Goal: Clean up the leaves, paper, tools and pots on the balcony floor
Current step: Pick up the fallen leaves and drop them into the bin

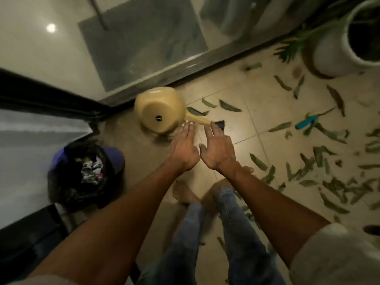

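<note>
Pots: 1 yellow pot (158, 111) tipped, 1 white pot (339, 48); 2 hands open.

floor: beige tiled balcony floor (271, 99), dim, with dark grout lines
yellow pot (159, 109): lies tipped on its side on the tiles just beside the sliding-door track (205, 74), its base with a drain hole facing up
leaves (333, 182): many green-brown ones scattered over the tiles, thickest at the right, a few just beside the yellow pot
teal tool (306, 122): lies among the leaves at the right, well apart from the yellow pot
white planter (337, 52): stands in the far right corner, holding a green plant
bin (86, 171): blue, lined with a black bag, stands at the left with crumpled paper inside
bare feet (183, 192): stand on the tiles near the middle
</note>
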